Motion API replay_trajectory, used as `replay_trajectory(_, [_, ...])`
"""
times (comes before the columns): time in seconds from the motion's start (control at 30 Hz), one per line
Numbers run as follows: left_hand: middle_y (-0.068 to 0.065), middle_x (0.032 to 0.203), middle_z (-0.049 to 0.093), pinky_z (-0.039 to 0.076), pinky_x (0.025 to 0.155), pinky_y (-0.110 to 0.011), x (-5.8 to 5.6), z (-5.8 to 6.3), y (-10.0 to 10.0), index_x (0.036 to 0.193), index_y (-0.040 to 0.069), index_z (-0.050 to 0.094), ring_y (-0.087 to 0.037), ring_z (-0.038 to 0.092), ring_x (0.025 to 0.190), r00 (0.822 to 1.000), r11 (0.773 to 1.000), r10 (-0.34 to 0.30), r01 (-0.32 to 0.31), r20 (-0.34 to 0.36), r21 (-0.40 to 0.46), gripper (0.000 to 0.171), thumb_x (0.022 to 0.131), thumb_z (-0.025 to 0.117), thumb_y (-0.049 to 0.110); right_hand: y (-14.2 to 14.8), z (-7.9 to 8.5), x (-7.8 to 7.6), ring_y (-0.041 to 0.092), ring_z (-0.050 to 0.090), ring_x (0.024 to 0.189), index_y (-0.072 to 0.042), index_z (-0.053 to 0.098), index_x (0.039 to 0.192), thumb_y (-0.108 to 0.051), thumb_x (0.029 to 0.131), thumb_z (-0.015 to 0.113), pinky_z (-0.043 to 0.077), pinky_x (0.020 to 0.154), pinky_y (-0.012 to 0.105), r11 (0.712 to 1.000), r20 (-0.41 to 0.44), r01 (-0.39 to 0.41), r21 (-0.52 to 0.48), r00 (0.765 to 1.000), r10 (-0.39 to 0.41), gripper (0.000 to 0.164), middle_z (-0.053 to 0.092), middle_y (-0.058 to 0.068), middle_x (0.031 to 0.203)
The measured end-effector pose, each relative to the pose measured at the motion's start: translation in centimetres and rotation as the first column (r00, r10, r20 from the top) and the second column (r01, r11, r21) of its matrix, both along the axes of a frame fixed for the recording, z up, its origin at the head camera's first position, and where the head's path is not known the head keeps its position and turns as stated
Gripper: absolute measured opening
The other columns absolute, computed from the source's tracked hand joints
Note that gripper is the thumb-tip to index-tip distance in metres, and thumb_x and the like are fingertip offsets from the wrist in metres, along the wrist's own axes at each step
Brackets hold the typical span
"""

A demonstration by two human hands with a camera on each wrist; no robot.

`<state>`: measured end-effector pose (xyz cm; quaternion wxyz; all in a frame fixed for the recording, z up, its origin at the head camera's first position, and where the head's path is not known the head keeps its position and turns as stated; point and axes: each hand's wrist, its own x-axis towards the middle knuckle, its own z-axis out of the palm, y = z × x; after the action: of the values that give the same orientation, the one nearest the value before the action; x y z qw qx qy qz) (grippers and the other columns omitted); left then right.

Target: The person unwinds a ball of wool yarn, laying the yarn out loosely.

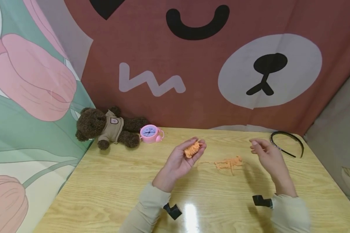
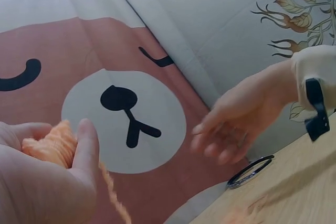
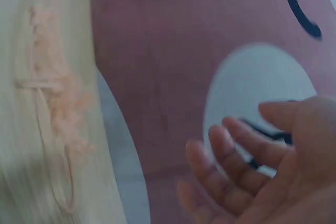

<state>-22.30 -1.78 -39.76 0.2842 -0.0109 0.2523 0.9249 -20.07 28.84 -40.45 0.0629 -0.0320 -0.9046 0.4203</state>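
Observation:
A small wound ball of orange yarn (image 1: 192, 149) is held in my left hand (image 1: 182, 161), between the thumb and curled fingers with the palm turned up. From that hand a strand (image 2: 113, 195) hangs down in the left wrist view. A loose tangle of orange yarn (image 1: 228, 163) lies on the table between the two hands, with thin ends trailing from it. My right hand (image 1: 268, 158) is raised to the right of the tangle. Its fingers (image 3: 231, 156) are loosely bent and spread apart, with nothing between them in the right wrist view.
A black headband (image 1: 301, 145) lies at the table's back right, just beyond the right hand. At the back left are a brown teddy bear (image 1: 112, 129) on its side and a pink alarm clock (image 1: 149, 134). A printed curtain (image 1: 192, 106) hangs behind the wooden table (image 1: 110, 187).

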Motion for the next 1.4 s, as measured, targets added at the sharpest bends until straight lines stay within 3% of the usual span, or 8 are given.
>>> replay_trajectory(0.1, [-0.009,0.108,0.067,0.061,0.091,-0.021,0.3,0.0,0.3,0.113,0.008,0.055,-0.019,0.073,0.098,0.997,0.998,-0.064,0.064,-0.034,-0.012,0.010,0.106,0.049,0.012,-2.6,0.0,-0.1,0.031,0.064,0.121,-0.012,0.047,0.151,-0.044,0.109,0.038,0.056,0.091,0.043,0.985,-0.014,-0.172,-0.009,0.985,0.172,0.053,0.060,0.020,0.140])
replay_trajectory(0.23, [-0.008,0.109,0.065,0.060,0.091,-0.021,0.5,0.0,0.8,0.111,0.010,0.057,-0.017,0.071,0.098,0.991,0.992,-0.120,0.116,-0.068,-0.047,0.011,0.107,0.048,0.011,-6.0,0.1,0.1,0.038,0.051,0.138,-0.011,0.036,0.157,-0.033,0.109,0.046,0.052,0.106,0.048,0.893,-0.016,-0.427,-0.144,0.903,0.430,0.053,0.051,0.017,0.151])
replay_trajectory(0.4, [-0.009,0.110,0.064,0.060,0.091,-0.021,0.7,-0.2,1.0,0.112,0.010,0.057,-0.015,0.069,0.097,0.986,0.988,-0.143,0.138,-0.079,-0.066,0.010,0.106,0.049,0.010,-8.2,0.1,0.5,0.037,0.055,0.134,-0.007,0.032,0.158,-0.026,0.107,0.053,0.057,0.102,0.042,0.824,0.001,-0.507,-0.254,0.852,0.524,0.058,0.054,0.020,0.148])
replay_trajectory(0.67, [-0.008,0.111,0.066,0.060,0.091,-0.019,0.8,-0.3,0.9,0.113,0.012,0.056,-0.014,0.071,0.097,0.985,0.986,-0.150,0.144,-0.080,-0.078,0.009,0.105,0.050,0.011,-8.1,0.4,0.8,0.017,0.067,0.089,-0.009,0.059,0.141,-0.029,0.105,0.056,0.057,0.070,0.027,0.872,0.014,-0.442,-0.212,0.891,0.455,0.041,0.072,0.013,0.101])
replay_trajectory(0.87, [-0.012,0.122,0.061,0.062,0.086,-0.019,0.4,-0.5,1.0,0.121,0.010,0.050,-0.017,0.073,0.099,0.993,0.987,-0.102,0.094,-0.060,-0.127,0.016,0.105,0.051,0.009,-6.5,1.3,1.0,0.019,0.065,0.086,-0.010,0.070,0.125,-0.039,0.106,0.052,0.056,0.073,0.026,0.958,-0.016,-0.259,-0.121,0.966,0.259,0.038,0.069,0.008,0.089])
replay_trajectory(1.03, [-0.015,0.127,0.058,0.062,0.087,-0.021,-0.2,-0.9,0.7,0.126,0.008,0.048,-0.021,0.072,0.103,0.999,0.991,-0.042,0.038,-0.030,-0.132,0.022,0.104,0.051,0.006,-4.8,1.6,1.1,0.016,0.068,0.083,-0.010,0.069,0.122,-0.042,0.106,0.050,0.055,0.079,0.016,0.974,-0.112,-0.131,-0.183,0.987,0.112,0.040,0.065,0.001,0.083])
replay_trajectory(1.17, [-0.013,0.124,0.060,0.063,0.087,-0.023,-0.5,-0.9,0.3,0.128,0.007,0.047,-0.022,0.071,0.104,1.000,0.990,0.020,-0.021,-0.009,-0.138,0.024,0.105,0.051,0.005,-3.8,2.0,1.2,0.012,0.066,0.078,-0.008,0.068,0.119,-0.039,0.105,0.053,0.054,0.080,0.012,0.937,-0.179,-0.043,-0.347,0.984,-0.021,0.037,0.062,-0.004,0.079])
replay_trajectory(1.4, [-0.012,0.117,0.064,0.061,0.094,-0.030,-0.8,-0.7,-0.1,0.122,0.007,0.048,-0.022,0.070,0.105,0.994,0.988,0.107,-0.106,0.002,-0.116,0.018,0.104,0.051,0.005,-2.8,2.3,1.0,0.012,0.061,0.071,-0.002,0.068,0.112,-0.030,0.102,0.061,0.058,0.074,0.014,0.791,-0.225,0.026,-0.611,0.952,-0.206,0.031,0.056,0.000,0.072])
